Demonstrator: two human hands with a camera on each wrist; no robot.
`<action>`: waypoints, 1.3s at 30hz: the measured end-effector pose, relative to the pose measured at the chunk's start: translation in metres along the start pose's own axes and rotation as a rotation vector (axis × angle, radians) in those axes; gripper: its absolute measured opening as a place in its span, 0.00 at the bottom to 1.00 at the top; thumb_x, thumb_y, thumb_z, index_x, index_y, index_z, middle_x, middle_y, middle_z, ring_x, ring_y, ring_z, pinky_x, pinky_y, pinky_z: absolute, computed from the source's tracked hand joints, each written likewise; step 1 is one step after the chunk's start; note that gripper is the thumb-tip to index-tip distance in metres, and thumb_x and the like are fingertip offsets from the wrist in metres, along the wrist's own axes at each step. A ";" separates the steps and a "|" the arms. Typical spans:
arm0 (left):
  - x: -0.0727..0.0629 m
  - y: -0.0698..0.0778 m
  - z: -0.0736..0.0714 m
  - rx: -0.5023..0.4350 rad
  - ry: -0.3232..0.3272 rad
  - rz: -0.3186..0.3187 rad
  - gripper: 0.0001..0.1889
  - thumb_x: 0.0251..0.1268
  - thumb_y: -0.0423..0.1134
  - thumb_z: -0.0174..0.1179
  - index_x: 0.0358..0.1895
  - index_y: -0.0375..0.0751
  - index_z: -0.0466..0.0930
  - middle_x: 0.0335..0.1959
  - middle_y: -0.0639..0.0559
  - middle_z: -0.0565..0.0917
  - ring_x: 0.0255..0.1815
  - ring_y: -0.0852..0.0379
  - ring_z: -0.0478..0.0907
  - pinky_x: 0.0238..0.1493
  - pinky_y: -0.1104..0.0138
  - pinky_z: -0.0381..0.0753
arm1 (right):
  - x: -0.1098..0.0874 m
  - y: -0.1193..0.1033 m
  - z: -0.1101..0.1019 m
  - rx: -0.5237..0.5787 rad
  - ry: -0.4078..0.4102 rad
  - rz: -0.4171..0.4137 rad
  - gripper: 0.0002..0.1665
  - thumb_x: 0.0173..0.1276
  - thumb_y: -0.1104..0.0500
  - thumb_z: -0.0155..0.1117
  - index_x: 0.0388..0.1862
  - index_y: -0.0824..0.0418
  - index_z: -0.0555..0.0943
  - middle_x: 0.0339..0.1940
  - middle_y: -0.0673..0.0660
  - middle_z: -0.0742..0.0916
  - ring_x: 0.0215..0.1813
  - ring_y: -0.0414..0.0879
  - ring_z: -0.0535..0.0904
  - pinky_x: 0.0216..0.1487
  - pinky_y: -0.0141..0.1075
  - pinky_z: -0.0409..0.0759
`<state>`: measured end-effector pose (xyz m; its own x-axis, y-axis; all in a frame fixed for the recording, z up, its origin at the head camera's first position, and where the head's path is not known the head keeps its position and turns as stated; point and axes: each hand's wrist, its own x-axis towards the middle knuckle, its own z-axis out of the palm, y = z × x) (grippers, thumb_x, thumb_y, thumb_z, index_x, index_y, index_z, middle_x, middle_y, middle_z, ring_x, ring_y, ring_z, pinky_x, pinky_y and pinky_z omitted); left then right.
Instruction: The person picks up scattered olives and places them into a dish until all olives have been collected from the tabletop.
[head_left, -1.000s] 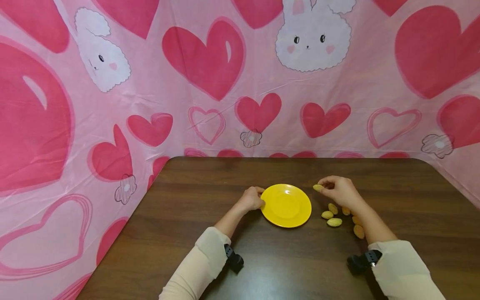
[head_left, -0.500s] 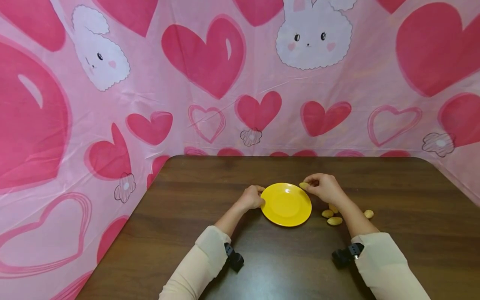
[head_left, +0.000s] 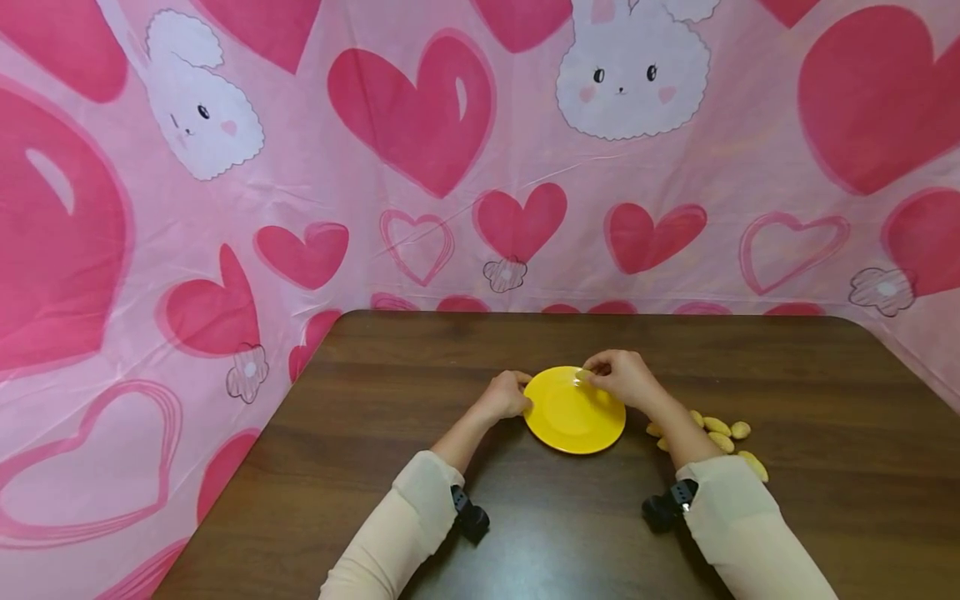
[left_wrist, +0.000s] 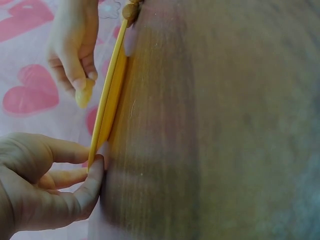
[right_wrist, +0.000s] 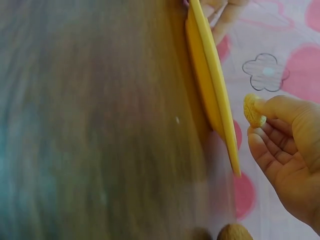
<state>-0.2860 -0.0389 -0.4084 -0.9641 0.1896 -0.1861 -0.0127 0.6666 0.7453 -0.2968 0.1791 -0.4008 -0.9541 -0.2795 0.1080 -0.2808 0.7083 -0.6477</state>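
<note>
A round yellow plate [head_left: 572,417] lies on the table in the head view. At its left rim my left hand [head_left: 502,397] holds the edge, with thumb and fingers on either side in the left wrist view. My right hand [head_left: 627,380] is over the plate's far right part. Between its thumb and fingertips it pinches a yellowish, pitted almond-shaped nut [right_wrist: 254,111], which is above the plate's surface in both wrist views. Several more almond-shaped nuts [head_left: 717,424] lie right of the plate, some of them partly hidden by my right forearm.
The brown wood-grain table [head_left: 420,350] has its far edge just in front of a pink cloth [head_left: 352,167] printed with hearts and rabbits, which also runs along the left side. A small black camera [head_left: 471,518] sits on each wrist.
My right hand has moved left with the almond-shaped nut, from right of the plate to over it. My left hand has stayed at the left rim, and the plate has stayed in place.
</note>
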 end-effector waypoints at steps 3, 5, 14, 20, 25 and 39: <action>0.001 0.000 0.000 0.005 0.001 0.006 0.23 0.47 0.23 0.61 0.52 0.32 0.77 0.30 0.47 0.78 0.26 0.56 0.73 0.28 0.69 0.76 | 0.002 -0.003 0.004 0.002 -0.024 0.011 0.09 0.60 0.62 0.64 0.39 0.66 0.83 0.31 0.55 0.82 0.33 0.48 0.74 0.34 0.36 0.76; 0.001 0.000 -0.001 0.010 0.001 0.010 0.24 0.47 0.23 0.62 0.53 0.33 0.77 0.30 0.47 0.78 0.26 0.56 0.73 0.28 0.69 0.76 | 0.004 -0.004 0.005 0.001 -0.041 0.013 0.11 0.61 0.61 0.64 0.40 0.66 0.83 0.32 0.56 0.82 0.34 0.48 0.73 0.36 0.37 0.77; 0.001 0.001 -0.001 0.007 -0.014 0.007 0.24 0.48 0.24 0.61 0.54 0.33 0.76 0.31 0.47 0.78 0.26 0.56 0.74 0.29 0.69 0.77 | 0.009 -0.011 0.009 -0.076 -0.087 -0.016 0.12 0.60 0.60 0.66 0.40 0.66 0.83 0.31 0.56 0.82 0.33 0.48 0.74 0.37 0.36 0.77; 0.001 0.000 -0.001 0.002 -0.015 0.014 0.24 0.48 0.24 0.62 0.54 0.32 0.76 0.31 0.47 0.79 0.27 0.56 0.75 0.29 0.69 0.77 | 0.013 -0.009 0.015 -0.112 -0.108 0.033 0.14 0.61 0.59 0.65 0.42 0.65 0.83 0.33 0.56 0.82 0.35 0.48 0.73 0.40 0.38 0.77; 0.000 -0.001 -0.001 -0.009 -0.016 0.017 0.24 0.48 0.23 0.61 0.54 0.31 0.76 0.32 0.46 0.80 0.27 0.56 0.76 0.29 0.69 0.78 | 0.011 -0.010 0.015 -0.113 -0.110 0.021 0.14 0.60 0.58 0.66 0.42 0.66 0.82 0.33 0.56 0.81 0.34 0.48 0.73 0.38 0.37 0.77; 0.001 0.000 0.000 0.015 -0.007 0.014 0.24 0.47 0.24 0.61 0.53 0.32 0.77 0.31 0.47 0.80 0.27 0.56 0.75 0.28 0.69 0.77 | 0.008 -0.011 0.010 -0.143 -0.100 -0.007 0.16 0.60 0.57 0.66 0.42 0.68 0.82 0.33 0.57 0.81 0.35 0.49 0.74 0.39 0.38 0.77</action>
<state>-0.2867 -0.0391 -0.4085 -0.9624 0.2040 -0.1796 0.0052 0.6745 0.7383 -0.3002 0.1623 -0.4003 -0.9388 -0.3429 0.0315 -0.3061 0.7892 -0.5324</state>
